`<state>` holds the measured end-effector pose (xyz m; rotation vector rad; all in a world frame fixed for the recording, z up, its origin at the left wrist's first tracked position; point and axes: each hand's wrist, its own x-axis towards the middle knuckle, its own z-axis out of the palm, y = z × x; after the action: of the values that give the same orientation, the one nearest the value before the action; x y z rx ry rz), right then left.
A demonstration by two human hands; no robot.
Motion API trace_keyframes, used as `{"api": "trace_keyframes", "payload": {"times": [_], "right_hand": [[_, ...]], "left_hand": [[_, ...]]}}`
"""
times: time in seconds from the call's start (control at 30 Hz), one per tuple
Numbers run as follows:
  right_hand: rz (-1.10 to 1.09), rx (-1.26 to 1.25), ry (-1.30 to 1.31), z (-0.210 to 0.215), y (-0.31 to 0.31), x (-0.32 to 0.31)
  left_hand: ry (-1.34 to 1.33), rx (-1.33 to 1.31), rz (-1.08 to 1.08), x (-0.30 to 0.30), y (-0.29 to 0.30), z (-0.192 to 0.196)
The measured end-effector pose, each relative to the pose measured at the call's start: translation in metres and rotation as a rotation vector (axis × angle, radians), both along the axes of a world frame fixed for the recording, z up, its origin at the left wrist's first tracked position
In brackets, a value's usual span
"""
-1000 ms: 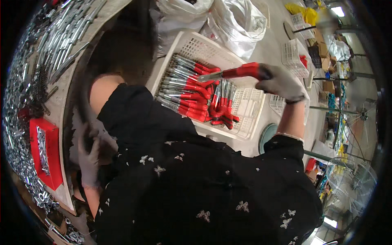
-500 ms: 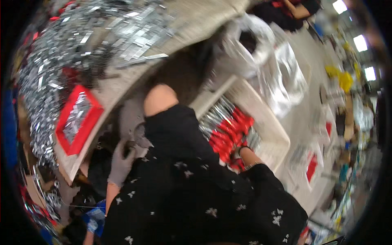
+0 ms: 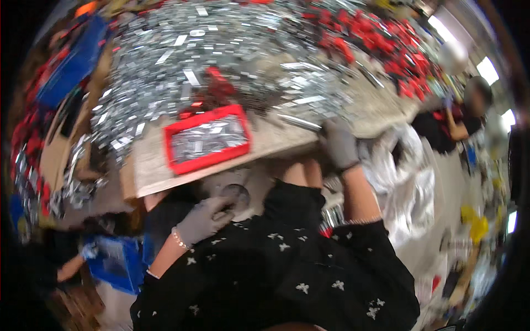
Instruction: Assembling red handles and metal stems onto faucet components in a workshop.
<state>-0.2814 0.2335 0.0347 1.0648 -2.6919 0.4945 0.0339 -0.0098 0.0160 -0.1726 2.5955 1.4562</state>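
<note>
My right hand, in a grey glove, is at the table's front edge, fingers bent around the near end of a thin metal strip; motion blurs it. My left hand, also gloved, hovers over my lap below the edge. Its fingers curl in beside a dark grey round thing, and what they hold, if anything, I cannot make out. A red tray full of small flat metal pieces sits on the table near its edge.
Loose metal pieces heap across the table, with red-handled parts at the far right. White plastic bags hang beside my right arm. A blue crate and another person's hand are at lower left; another person sits at far right.
My right hand has left the bin of red-handled parts and risen to the table edge by the strip. The view has swung toward the table. My left hand stays near my lap.
</note>
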Motion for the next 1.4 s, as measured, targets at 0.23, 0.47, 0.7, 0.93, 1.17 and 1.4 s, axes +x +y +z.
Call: {"api": "trace_keyframes", "payload": {"times": [0.23, 0.47, 0.7, 0.93, 1.17, 1.4], "right_hand": [[-0.078, -0.532, -0.227, -0.003, 0.026, 0.016], [-0.147, -0.972, -0.371, 0.013, -0.019, 0.013], [0.182, -1.309, -0.319, 0.055, -0.067, 0.075], [0.542, -1.230, -0.550, 0.081, -0.129, 0.123], [0.687, -1.170, -0.526, 0.099, -0.139, 0.169], [1.002, -0.556, -0.018, 0.074, -0.145, 0.180]], "left_hand": [[0.344, 0.056, 0.643, 0.034, -0.084, 0.050], [0.476, -0.642, 0.471, -0.086, -0.188, 0.058], [0.478, -0.945, 0.245, -0.118, -0.204, 0.048], [0.546, -0.022, 0.629, -0.052, -0.167, 0.081], [0.663, -0.387, 0.606, -0.009, -0.086, 0.106], [0.590, -0.688, 0.454, -0.001, -0.049, 0.103]]}}
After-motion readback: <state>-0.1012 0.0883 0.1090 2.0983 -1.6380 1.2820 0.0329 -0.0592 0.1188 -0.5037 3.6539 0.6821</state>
